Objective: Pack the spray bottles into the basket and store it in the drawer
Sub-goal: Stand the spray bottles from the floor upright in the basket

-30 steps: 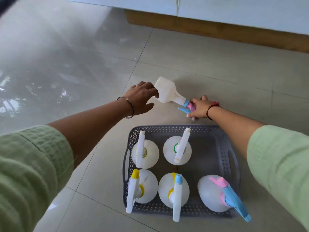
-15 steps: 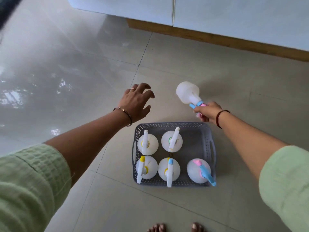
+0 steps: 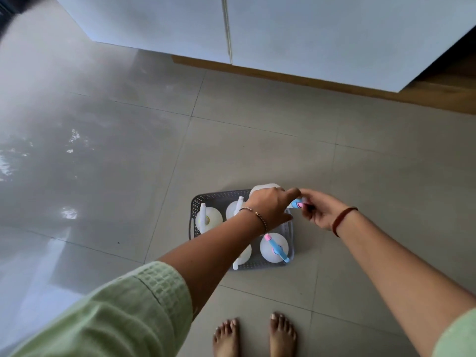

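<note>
Both hands: meeting at lower centre of the frame, over the basket [image 3: 195, 202].
Right hand [image 3: 320, 215]: clenched on the spray bottle [image 3: 265, 188] nozzle.
Left hand [image 3: 270, 206]: apparently steadying its body.

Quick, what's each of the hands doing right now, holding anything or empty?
Left hand: closed on the body of the spray bottle over the basket.
Right hand: closed on the same bottle's blue and pink trigger head.
</note>
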Action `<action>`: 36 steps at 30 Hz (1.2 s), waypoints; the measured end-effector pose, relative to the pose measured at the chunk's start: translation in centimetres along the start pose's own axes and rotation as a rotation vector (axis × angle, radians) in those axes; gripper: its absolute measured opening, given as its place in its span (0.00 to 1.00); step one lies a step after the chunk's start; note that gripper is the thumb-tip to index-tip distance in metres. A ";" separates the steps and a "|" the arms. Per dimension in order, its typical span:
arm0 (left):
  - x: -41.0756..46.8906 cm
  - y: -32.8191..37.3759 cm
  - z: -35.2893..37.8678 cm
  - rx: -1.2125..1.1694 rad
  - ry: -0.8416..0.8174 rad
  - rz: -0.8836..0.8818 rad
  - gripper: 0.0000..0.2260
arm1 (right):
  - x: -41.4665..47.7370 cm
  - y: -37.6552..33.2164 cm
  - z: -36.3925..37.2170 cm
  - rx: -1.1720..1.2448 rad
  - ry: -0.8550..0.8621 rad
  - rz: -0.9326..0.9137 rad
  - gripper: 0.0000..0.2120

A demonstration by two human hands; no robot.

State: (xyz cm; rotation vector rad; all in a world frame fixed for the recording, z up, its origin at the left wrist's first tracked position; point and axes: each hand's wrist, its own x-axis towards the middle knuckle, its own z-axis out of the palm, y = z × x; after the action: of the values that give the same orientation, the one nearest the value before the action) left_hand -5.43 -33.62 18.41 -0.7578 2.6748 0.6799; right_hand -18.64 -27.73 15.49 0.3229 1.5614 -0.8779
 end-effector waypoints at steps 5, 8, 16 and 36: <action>0.7 1.3 1.7 -0.058 0.002 -0.021 0.18 | 0.2 1.7 -0.6 0.074 0.057 -0.035 0.10; 0.8 1.6 2.5 -0.088 0.011 -0.032 0.17 | 0.4 2.2 -0.7 0.096 0.097 -0.069 0.09; 0.3 2.3 3.5 -0.421 0.040 -0.088 0.15 | 1.0 3.3 -0.2 0.230 0.033 -0.049 0.14; -1.5 -1.7 7.3 -0.431 -0.237 -0.285 0.18 | 4.1 8.1 2.2 -0.085 0.051 -0.147 0.19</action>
State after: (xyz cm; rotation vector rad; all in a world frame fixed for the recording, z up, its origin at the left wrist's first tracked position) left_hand -2.26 -30.58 12.19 -1.0619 2.1728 1.1997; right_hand -12.61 -24.92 9.00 0.1726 1.6807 -0.9194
